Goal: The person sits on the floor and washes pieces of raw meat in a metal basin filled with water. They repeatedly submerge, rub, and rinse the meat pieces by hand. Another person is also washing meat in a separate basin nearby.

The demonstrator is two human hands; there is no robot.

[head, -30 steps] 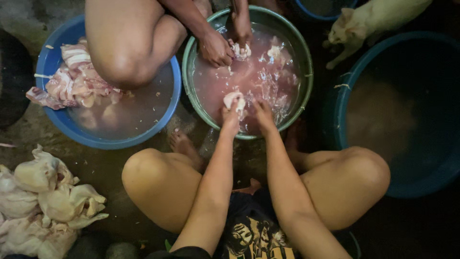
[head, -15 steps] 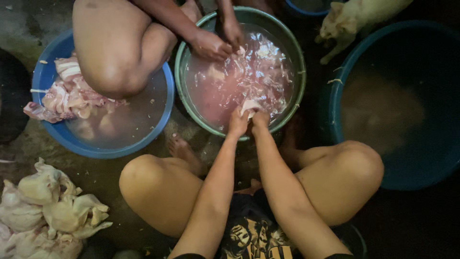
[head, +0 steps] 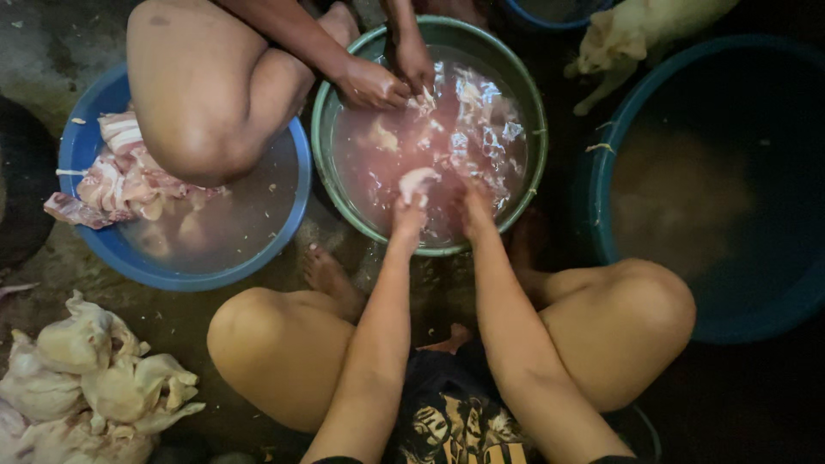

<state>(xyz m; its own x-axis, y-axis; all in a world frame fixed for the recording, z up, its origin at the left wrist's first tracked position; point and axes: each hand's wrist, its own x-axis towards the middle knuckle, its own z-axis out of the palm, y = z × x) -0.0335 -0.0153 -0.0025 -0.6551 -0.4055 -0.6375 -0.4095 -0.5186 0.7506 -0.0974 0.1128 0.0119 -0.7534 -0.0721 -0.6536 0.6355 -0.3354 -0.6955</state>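
A green basin [head: 534, 120] of pinkish water holds several pale meat pieces. My left hand [head: 409, 211] grips one pale meat piece [head: 418, 181] at the near side of the basin. My right hand [head: 475, 209] sits beside it, fingers dipped in the water among the meat; what it holds is unclear. Across the basin another person's two hands [head: 388, 79] work a piece at the far rim.
A blue basin [head: 90, 249] at left holds pork slabs [head: 120, 176] in water, partly hidden by the other person's knee. A large blue tub [head: 619, 258] of murky water stands at right. Plucked chickens [head: 86, 378] lie bottom left. A cat [head: 632, 30] sits top right.
My view has shifted slightly. My hands stay at the basin's near side; the left now lifts a pale piece. The other person's hands moved little at the far rim.
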